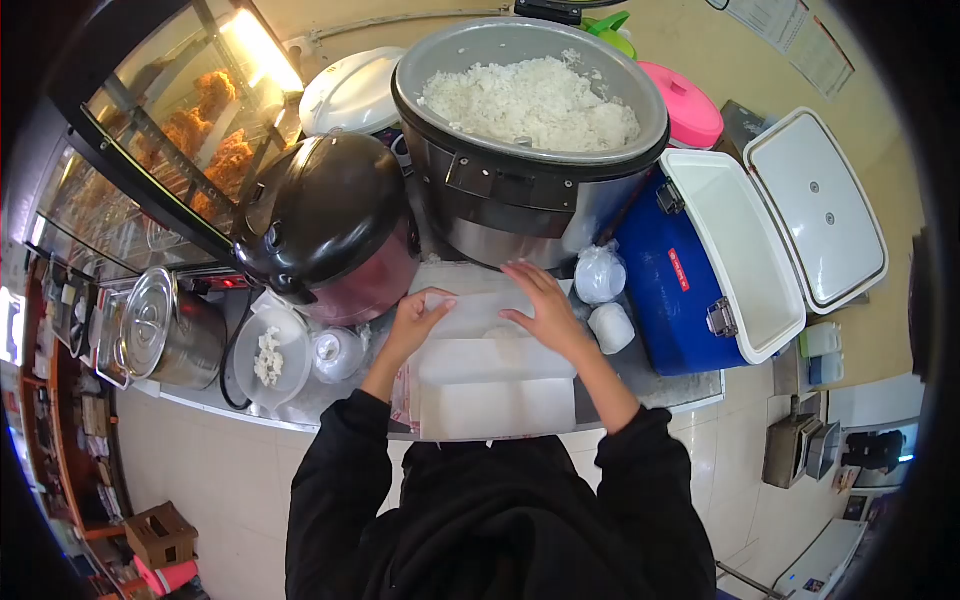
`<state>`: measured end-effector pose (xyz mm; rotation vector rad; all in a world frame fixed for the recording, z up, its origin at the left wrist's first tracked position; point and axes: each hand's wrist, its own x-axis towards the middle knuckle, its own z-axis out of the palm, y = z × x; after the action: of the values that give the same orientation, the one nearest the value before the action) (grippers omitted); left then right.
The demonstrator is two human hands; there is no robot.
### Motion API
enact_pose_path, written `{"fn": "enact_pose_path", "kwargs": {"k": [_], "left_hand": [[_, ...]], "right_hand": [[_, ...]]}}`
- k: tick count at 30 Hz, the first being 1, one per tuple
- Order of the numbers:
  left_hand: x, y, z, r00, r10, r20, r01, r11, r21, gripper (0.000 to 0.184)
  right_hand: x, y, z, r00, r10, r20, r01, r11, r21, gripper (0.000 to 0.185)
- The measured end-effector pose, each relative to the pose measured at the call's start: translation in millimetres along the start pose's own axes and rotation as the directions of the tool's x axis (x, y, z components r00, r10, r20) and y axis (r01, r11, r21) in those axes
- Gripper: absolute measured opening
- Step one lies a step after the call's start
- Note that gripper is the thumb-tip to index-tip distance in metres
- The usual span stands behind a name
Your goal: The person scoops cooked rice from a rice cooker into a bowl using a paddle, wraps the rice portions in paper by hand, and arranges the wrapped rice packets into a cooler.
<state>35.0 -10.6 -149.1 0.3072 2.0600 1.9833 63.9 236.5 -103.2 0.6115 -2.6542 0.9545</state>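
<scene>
White sheets of wrapping paper [497, 400] lie in a stack at the counter's front edge. Over their far part a thin translucent sheet [475, 312] is folded or lifted, with a pale lump faintly visible by my right thumb. My left hand [418, 318] pinches the left edge of that sheet between thumb and fingers. On the right side, my right hand [548, 308] rests on the sheet with thumb and fingers spread. Two white wrapped bundles [600, 275] sit right of my right hand, and another plastic-wrapped bundle [338, 355] is left of my left hand.
A large open rice cooker [530, 200] full of rice [540, 100] stands ahead. Left are a closed dark cooker [340, 220], a bowl with some rice [272, 385], a steel pot [170, 330] and a lit fried-food cabinet [185, 130]. An open blue cooler [690, 290] is on the right.
</scene>
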Motion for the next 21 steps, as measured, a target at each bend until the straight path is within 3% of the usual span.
{"fn": "enact_pose_path", "kwargs": {"k": [1,3,4,6,7,9,11,12,14,15,19,21], "left_hand": [[-4.9,1.1,-0.8,1.0,-0.015,0.015,0.015,1.0,-0.007,0.017],[-15.1,14.0,1.4,0.99,0.132,-0.046,-0.126,0.986,0.111,0.017],[-20.6,23.5,3.8,0.976,0.206,-0.073,-0.191,0.966,0.175,0.018],[-38.9,32.2,19.3,0.861,0.401,-0.313,-0.22,0.849,0.481,0.023],[-51.2,33.2,29.7,0.768,0.504,-0.396,-0.182,0.764,0.619,0.026],[-85.6,27.8,53.8,0.889,0.455,-0.042,-0.355,0.745,0.565,0.042],[-103.4,22.2,83.5,0.83,0.433,0.351,-0.541,0.474,0.695,0.051],[-108.1,19.6,92.2,0.87,0.386,0.306,-0.481,0.528,0.7,0.052],[-110.7,14.5,101.3,0.928,0.288,0.236,-0.368,0.62,0.693,0.055],[-109.3,13.3,100.9,0.927,0.285,0.245,-0.371,0.591,0.717,0.057],[-106.9,1.7,101.3,0.929,0.247,0.276,-0.367,0.507,0.78,0.058],[-107.6,-1.5,99.0,0.935,0.21,0.285,-0.353,0.493,0.795,0.055]], "right_hand": [[6.3,10.4,1.6,0.996,-0.003,0.094,0.006,1.0,-0.028,0.052],[14.4,27.2,5.3,0.958,-0.009,0.285,0.033,0.996,-0.081,0.046],[17.5,25.5,2.9,0.94,0.056,0.336,-0.03,0.996,-0.083,0.038],[24.1,18.4,-2.4,0.881,0.18,0.438,-0.153,0.983,-0.097,0.026],[23.4,15.9,-2.5,0.907,0.145,0.396,-0.114,0.988,-0.1,0.023],[12.2,7.7,-1.8,0.946,0.072,0.317,-0.039,0.993,-0.109,0.018],[1.5,-13.4,-5.2,0.952,0.112,0.284,-0.073,0.987,-0.144,0.017],[-5.3,-21.6,-4.6,0.956,0.135,0.261,-0.095,0.982,-0.16,0.017],[-20.5,-22.1,6.2,0.99,0.026,0.142,0.001,0.982,-0.189,0.018],[-28.4,-21.5,10.1,0.996,-0.026,0.081,0.043,0.977,-0.21,0.019],[-58.1,-24.8,22.2,0.985,-0.146,0.097,0.168,0.945,-0.282,0.032],[-71.7,-29.3,28.9,0.991,-0.096,0.089,0.116,0.957,-0.265,0.037]]}}
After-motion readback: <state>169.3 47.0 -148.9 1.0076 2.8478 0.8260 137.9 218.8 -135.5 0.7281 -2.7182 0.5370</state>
